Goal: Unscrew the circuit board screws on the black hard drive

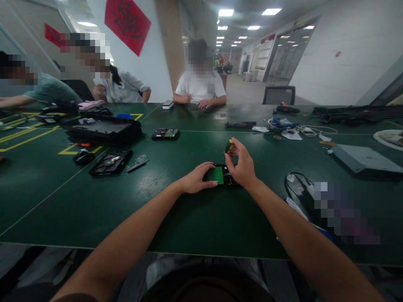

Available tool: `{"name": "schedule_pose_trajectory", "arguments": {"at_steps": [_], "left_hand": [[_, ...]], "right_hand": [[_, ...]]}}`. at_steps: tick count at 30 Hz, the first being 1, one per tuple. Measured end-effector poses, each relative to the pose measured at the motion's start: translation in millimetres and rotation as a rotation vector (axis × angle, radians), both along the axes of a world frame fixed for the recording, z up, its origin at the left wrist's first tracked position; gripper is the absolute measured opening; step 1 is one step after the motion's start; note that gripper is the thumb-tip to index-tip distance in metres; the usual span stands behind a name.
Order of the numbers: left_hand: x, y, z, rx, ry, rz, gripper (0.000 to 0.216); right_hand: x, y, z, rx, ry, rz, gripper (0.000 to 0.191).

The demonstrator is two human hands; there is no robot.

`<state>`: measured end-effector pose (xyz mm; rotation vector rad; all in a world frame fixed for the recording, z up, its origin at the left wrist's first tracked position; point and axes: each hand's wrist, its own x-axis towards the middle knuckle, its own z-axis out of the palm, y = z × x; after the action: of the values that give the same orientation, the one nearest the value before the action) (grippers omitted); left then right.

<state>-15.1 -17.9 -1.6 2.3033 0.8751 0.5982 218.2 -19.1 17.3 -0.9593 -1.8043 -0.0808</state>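
Observation:
A small black hard drive with a green circuit board (217,174) lies on the green table (176,209) in front of me. My left hand (197,178) rests on its left edge, fingers curled over it and holding it down. My right hand (241,164) is closed around a black and yellow screwdriver handle (229,147), held upright over the drive's right side. The tool's tip is hidden behind my fingers.
Another drive (165,134), a black tray (111,162), a loose circuit board (137,162) and a stacked black case (103,129) lie to the left. Cables (294,184) and a grey panel (362,157) are on the right. Three people sit across the table.

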Motion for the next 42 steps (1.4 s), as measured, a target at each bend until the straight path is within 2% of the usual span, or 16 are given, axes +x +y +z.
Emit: {"name": "schedule_pose_trajectory", "arguments": {"at_steps": [32, 42], "left_hand": [[-0.5, -1.0, 0.4, -0.013, 0.020, 0.006, 0.077], [-0.7, 0.3, -2.0, -0.007, 0.024, 0.005, 0.078]], "right_hand": [[-0.5, -0.8, 0.1, 0.030, -0.026, 0.029, 0.067], [1.4, -0.9, 0.0, 0.035, -0.044, -0.017, 0.073]]}}
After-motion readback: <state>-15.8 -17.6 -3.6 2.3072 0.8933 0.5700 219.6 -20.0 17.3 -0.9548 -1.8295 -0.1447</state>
